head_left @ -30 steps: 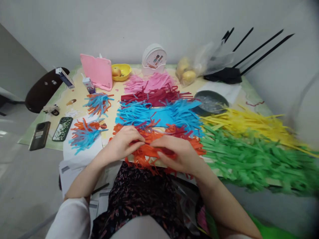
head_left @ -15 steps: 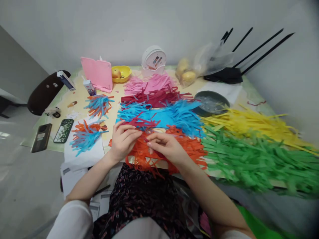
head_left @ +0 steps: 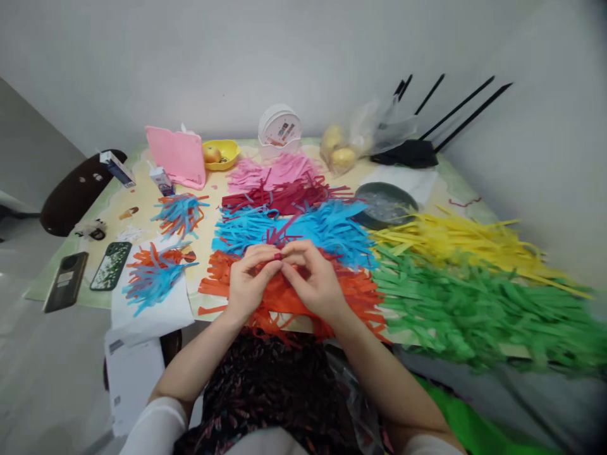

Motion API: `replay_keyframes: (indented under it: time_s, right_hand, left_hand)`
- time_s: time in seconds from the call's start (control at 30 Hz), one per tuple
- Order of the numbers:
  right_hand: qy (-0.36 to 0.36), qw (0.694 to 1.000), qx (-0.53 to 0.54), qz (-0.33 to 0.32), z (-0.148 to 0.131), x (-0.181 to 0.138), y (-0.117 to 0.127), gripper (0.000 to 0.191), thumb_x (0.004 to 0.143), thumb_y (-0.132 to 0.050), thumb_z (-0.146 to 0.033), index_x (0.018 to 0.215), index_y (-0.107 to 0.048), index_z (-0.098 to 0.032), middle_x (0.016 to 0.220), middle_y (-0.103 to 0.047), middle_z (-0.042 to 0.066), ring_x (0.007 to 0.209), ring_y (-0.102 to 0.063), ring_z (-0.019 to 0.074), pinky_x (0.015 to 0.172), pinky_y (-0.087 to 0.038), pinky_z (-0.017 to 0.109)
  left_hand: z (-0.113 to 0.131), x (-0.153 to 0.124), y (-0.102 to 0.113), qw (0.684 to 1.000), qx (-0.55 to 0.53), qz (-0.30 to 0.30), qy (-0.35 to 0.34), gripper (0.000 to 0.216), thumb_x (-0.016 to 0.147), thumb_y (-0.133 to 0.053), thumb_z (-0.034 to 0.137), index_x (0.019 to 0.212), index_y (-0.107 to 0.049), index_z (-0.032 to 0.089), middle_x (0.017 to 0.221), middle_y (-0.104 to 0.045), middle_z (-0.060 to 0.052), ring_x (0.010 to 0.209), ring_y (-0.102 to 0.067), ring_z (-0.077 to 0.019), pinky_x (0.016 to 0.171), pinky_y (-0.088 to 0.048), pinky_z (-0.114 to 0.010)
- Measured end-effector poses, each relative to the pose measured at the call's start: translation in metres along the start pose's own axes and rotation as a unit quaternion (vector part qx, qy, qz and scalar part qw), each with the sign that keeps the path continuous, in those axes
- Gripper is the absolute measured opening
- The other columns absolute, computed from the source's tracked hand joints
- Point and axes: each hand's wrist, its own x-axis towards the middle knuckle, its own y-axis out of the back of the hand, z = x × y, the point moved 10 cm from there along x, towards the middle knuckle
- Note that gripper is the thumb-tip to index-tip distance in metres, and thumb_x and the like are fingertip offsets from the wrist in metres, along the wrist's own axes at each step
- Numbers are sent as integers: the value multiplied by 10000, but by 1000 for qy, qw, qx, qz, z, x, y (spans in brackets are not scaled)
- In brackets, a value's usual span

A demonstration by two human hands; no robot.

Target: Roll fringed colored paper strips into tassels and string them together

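Note:
Crimson fringed paper strips (head_left: 279, 236) stand up between my hands, their base pinched at the fingertips. My left hand (head_left: 250, 281) is closed on this crimson paper with thumb and fingers. From the other side my right hand (head_left: 317, 281) pinches the same piece, its fingertips meeting the left ones. Below and around the hands spreads orange fringed paper (head_left: 353, 287). Just beyond lies blue fringed paper (head_left: 332, 227), then a crimson fringed sheet (head_left: 279, 197) and a pink one (head_left: 279, 172). The exact fold at my fingertips is partly hidden.
Two blue-and-orange tassels (head_left: 180, 215) lie at left, near two phones (head_left: 110, 266). Green fringe (head_left: 474, 303) and yellow fringe (head_left: 465, 243) cover the right side. Behind stand a pink tablet case (head_left: 176, 155), a yellow bowl (head_left: 230, 155) and a dark bowl (head_left: 386, 205).
My hands have come together, and the crimson strips now point upward between them. Before, the strips lay across the left hand toward the right. The view has shifted slightly.

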Motion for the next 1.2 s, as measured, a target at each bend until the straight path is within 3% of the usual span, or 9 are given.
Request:
replay_keyframes:
  time_s: [0.1,0.17,0.3,0.43,0.63,0.83,0.93,1.07,1.2]
  right_hand:
    - [28,993,-113,-10,13,23,31,153,911,-603,-290,1052,-632,-237,989,-743,36,894,-711,182,819,-529,305]
    - [-2,973,-220,65,39,50,93,158,910,-592,-317,987,-686,-215,1002,-743,60,932,-692,206,846,-517,323]
    - [-260,860,-417,139,134,85,231,219,958,-509,-214,986,-710,-130,1136,-705,141,1072,-641,229,938,-468,361]
    - [-345,839,-415,76,193,94,268,275,940,-622,-317,1170,-639,-168,1213,-643,93,1068,-636,219,911,-535,416]
    - [-341,860,-373,72,205,96,265,337,946,-612,-352,1242,-602,-192,1270,-608,94,1082,-627,221,903,-549,417]
    - [-211,921,-268,186,145,87,248,220,995,-518,-336,1040,-673,-186,1026,-692,80,874,-663,147,783,-557,304]
    - [-143,951,-191,197,99,51,187,225,931,-597,-391,993,-675,-189,788,-709,46,650,-665,142,636,-557,282]
    - [-100,990,52,82,54,3,69,207,848,-706,-400,952,-696,-221,794,-752,34,670,-721,173,650,-611,318]
    - [-119,979,161,48,40,-16,16,209,825,-731,-393,909,-666,-213,780,-756,29,695,-738,175,686,-630,314]
  left_hand:
    - [-8,6,22,998,-1,57,18,98,806,-754,310,814,-782,217,881,-757,-48,933,-681,-186,922,-518,-332]
    - [-8,11,44,994,-7,110,19,104,802,-757,314,828,-770,214,839,-751,-27,876,-685,-167,912,-516,-314]
    - [-8,17,71,986,-39,157,45,164,789,-761,360,810,-745,198,711,-688,8,754,-651,-135,839,-516,-269]
    - [-17,13,60,987,-27,124,97,219,793,-747,393,769,-731,176,719,-668,-7,770,-643,-148,812,-506,-265]
    - [-26,9,44,988,36,94,121,212,796,-738,390,796,-740,177,767,-710,-19,754,-639,-142,741,-495,-239]
    - [-18,9,35,989,95,65,88,189,804,-730,352,873,-739,176,829,-736,-38,767,-655,-151,751,-505,-256]
    - [-11,7,25,989,123,49,69,148,814,-720,323,850,-743,181,834,-743,-35,787,-661,-156,763,-505,-259]
    - [-2,1,6,989,132,21,60,105,810,-703,278,809,-734,178,772,-731,-24,719,-646,-146,702,-503,-247]
    - [2,-7,-5,990,123,-10,63,74,809,-688,241,796,-721,176,779,-731,-25,742,-658,-146,730,-506,-246]
